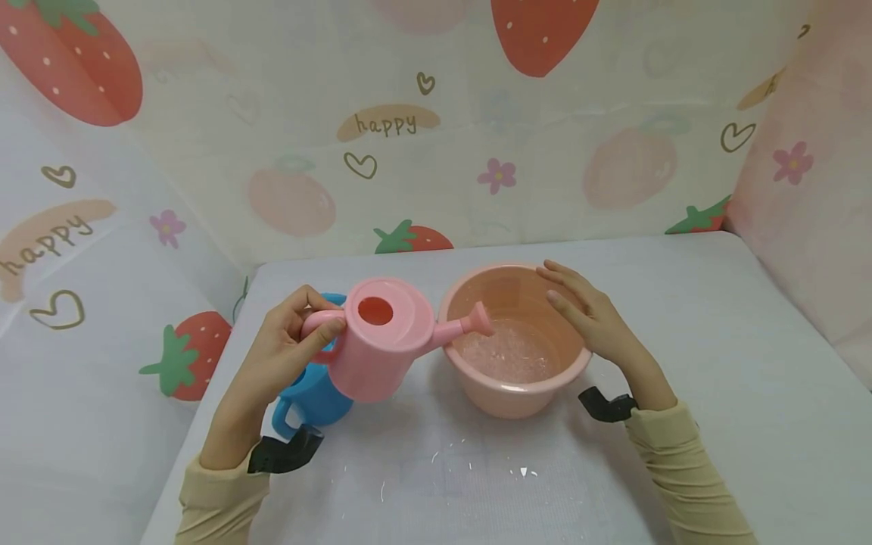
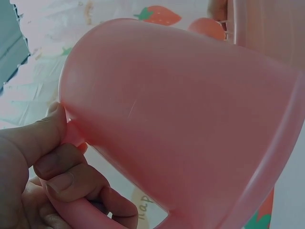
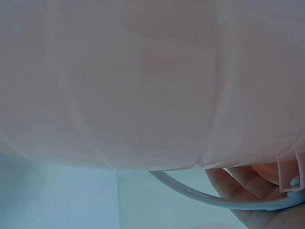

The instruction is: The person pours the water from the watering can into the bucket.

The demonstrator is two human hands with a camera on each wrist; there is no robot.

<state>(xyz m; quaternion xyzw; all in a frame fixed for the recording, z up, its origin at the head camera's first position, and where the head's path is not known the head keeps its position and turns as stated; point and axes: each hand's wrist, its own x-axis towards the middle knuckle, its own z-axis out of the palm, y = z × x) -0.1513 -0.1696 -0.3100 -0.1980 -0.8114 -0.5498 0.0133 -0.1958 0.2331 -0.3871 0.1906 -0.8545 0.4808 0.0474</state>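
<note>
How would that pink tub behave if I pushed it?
The tub is probably stiff, given its smooth, plastic look. What looks like water inside may slosh and add weight. Its wide, squat shape suggests sliding before tipping.

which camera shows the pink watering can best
The head view: it shows the pink watering can with top opening, handle and spout together. The left wrist view shows body and handle close up, cropped; in the right wrist view I can't make it out.
</note>
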